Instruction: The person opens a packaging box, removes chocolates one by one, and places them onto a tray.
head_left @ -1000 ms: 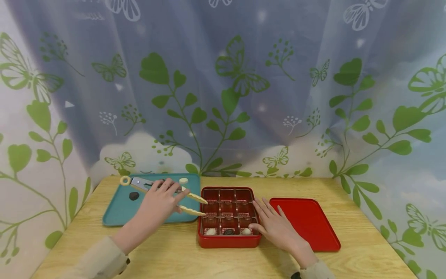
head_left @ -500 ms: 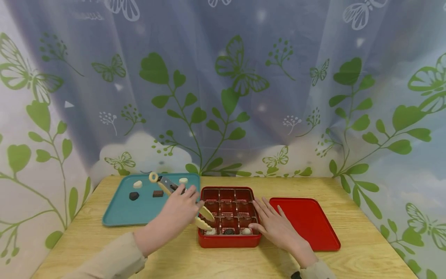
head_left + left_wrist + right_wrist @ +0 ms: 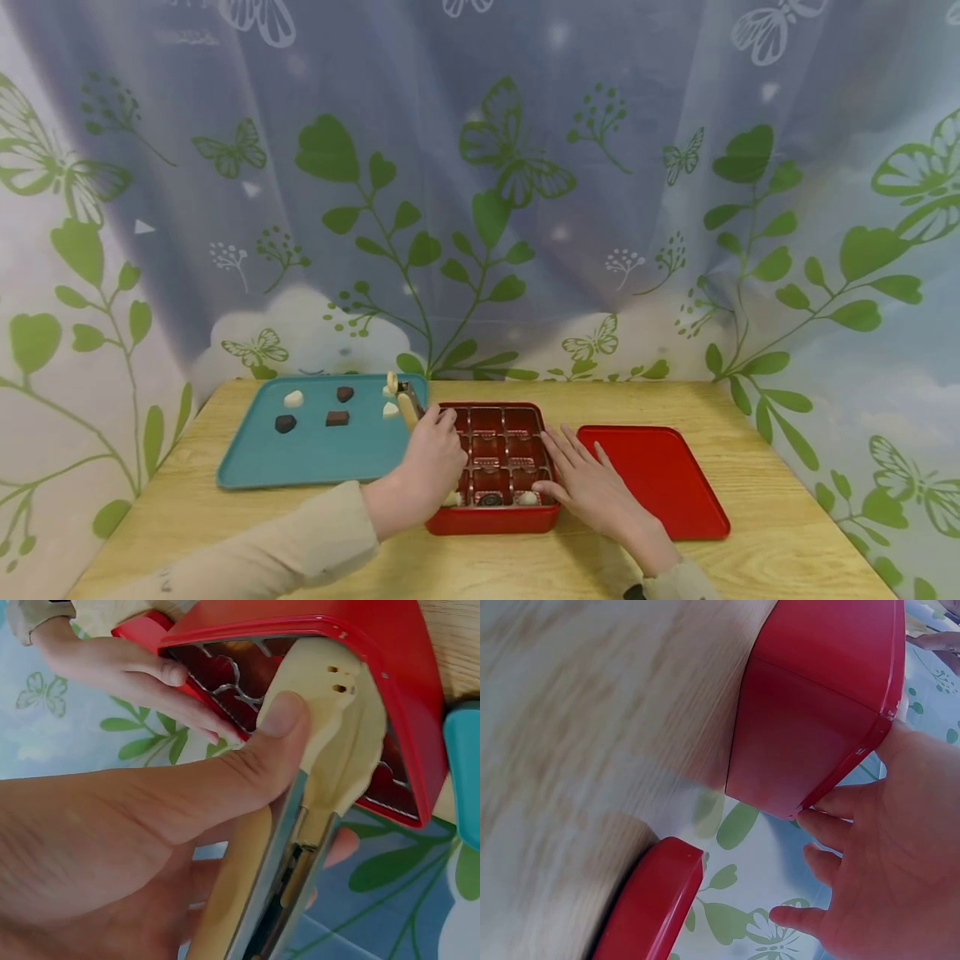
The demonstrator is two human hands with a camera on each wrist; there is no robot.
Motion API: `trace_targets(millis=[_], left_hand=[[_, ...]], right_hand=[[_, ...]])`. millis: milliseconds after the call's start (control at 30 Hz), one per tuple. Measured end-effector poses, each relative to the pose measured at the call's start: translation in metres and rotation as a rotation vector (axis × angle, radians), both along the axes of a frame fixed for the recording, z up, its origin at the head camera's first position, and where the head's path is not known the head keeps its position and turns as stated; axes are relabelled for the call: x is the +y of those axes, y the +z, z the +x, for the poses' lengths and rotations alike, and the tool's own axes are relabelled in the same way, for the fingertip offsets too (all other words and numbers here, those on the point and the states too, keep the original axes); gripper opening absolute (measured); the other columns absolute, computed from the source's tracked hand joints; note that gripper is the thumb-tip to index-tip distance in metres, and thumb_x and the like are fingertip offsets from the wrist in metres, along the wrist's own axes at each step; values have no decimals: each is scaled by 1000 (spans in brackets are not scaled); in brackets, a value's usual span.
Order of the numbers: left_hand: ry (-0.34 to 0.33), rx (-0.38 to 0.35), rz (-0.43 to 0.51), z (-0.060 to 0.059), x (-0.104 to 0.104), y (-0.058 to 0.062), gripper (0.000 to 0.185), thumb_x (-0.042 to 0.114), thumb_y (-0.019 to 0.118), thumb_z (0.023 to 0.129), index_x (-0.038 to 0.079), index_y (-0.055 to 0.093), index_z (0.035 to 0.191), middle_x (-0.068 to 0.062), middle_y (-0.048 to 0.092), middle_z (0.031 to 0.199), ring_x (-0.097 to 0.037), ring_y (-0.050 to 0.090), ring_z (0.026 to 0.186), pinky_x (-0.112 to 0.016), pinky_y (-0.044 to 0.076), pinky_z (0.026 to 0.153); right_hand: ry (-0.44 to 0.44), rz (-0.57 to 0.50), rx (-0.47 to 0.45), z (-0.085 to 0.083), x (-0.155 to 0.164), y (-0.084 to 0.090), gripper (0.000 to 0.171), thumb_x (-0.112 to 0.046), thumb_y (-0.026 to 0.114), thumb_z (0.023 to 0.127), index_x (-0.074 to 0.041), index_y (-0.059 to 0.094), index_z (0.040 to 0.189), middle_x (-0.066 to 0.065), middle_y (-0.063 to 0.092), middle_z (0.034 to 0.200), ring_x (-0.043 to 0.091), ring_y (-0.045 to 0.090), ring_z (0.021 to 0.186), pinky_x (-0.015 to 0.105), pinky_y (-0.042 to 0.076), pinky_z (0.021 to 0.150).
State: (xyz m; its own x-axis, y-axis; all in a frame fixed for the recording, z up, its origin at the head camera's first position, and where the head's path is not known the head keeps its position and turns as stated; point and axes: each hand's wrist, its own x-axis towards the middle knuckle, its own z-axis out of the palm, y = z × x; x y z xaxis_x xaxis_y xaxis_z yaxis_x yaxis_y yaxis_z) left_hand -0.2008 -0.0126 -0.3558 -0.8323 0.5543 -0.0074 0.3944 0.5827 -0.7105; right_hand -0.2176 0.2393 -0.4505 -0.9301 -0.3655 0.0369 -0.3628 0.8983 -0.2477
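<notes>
My left hand grips a pair of tongs with metal arms and cream scalloped heads. It is above the left side of a red box with a clear divided insert. In the left wrist view, the tong heads lie close together inside the box rim; whatever is between them is hidden. A dark round chocolate and a white chocolate sit in the front row. My right hand rests against the box's right rim, fingers extended; the right wrist view shows its fingertips touching the rim.
Left of the box is a teal tray bearing several white and dark chocolates, among them a rectangular brown chocolate. A red lid lies to the right on the wooden table. A patterned curtain hangs behind.
My left hand has moved right and toward me, from over the tray to the box's left side. The tongs have swung round, heads toward the front-left compartment. The right hand stays in place.
</notes>
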Motion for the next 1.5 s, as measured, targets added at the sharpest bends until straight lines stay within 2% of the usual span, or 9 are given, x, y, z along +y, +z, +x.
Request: trace_targets(millis=[167, 233, 400, 500, 900, 1100, 1267, 1367, 1500], left_hand=[[56, -51, -26, 2, 8, -2, 10, 36, 71, 96, 36, 79, 101, 12, 72, 101, -17, 52, 107, -38, 38, 106], [41, -40, -23, 1, 9, -4, 9, 36, 70, 97, 34, 79, 94, 11, 70, 93, -16, 50, 101, -36, 38, 100], [-160, 70, 47, -10, -4, -7, 16, 31, 75, 92, 31, 79, 77, 14, 71, 90, -12, 53, 101, -31, 39, 92], [-242, 92, 108, -15, -13, -5, 11, 27, 81, 87, 30, 80, 76, 14, 74, 102, -11, 56, 114, -30, 42, 97], [-232, 115, 116, -12, -13, -13, 22, 28, 82, 86, 26, 75, 65, 12, 71, 84, -13, 54, 98, -32, 42, 93], [-294, 110, 161, -19, -28, -14, 10, 27, 81, 87, 29, 80, 77, 12, 73, 98, -14, 58, 110, -33, 46, 98], [-295, 122, 200, -20, -43, -6, 6, 28, 79, 88, 33, 80, 92, 10, 70, 101, -16, 55, 103, -31, 41, 84], [-301, 153, 258, -21, -55, -3, 14, 36, 81, 85, 35, 78, 98, 9, 68, 99, -18, 51, 97, -32, 36, 79], [-336, 188, 354, -23, -70, -2, 37, 52, 82, 73, 34, 78, 104, 8, 67, 94, -19, 48, 91, -33, 40, 78]], right_hand=[[1, 0, 1, 1, -1, 1, 80, -56, 49, 102, -10, 23, 162, 8, 16, 169, 32, 12, 156, 68, 14, 118], [0, -3, 3, 1, -2, 2, 79, -54, 50, 102, -10, 24, 162, 8, 16, 169, 32, 13, 156, 68, 13, 118], [-4, 1, 3, 1, -2, 2, 80, -55, 49, 102, -11, 23, 162, 8, 16, 169, 32, 12, 156, 68, 13, 118], [-3, 6, 5, 1, -1, -1, 81, -57, 48, 102, -11, 23, 163, 8, 15, 169, 32, 12, 156, 68, 14, 118], [-1, 4, 13, 1, -1, -2, 80, -55, 49, 102, -10, 23, 162, 8, 15, 169, 32, 13, 156, 68, 14, 118], [-1, -3, 12, 0, -1, -1, 80, -54, 50, 102, -10, 23, 162, 8, 15, 169, 32, 13, 156, 68, 14, 118], [2, -2, 3, -1, -1, -2, 81, -57, 48, 102, -10, 22, 163, 8, 15, 169, 32, 12, 156, 68, 13, 118], [1, 0, 6, -1, 0, -2, 81, -57, 47, 102, -10, 23, 163, 8, 15, 169, 32, 12, 156, 68, 14, 118], [0, -9, 4, 0, 0, -2, 80, -55, 49, 102, -10, 24, 162, 9, 16, 169, 33, 12, 156, 68, 13, 118]])
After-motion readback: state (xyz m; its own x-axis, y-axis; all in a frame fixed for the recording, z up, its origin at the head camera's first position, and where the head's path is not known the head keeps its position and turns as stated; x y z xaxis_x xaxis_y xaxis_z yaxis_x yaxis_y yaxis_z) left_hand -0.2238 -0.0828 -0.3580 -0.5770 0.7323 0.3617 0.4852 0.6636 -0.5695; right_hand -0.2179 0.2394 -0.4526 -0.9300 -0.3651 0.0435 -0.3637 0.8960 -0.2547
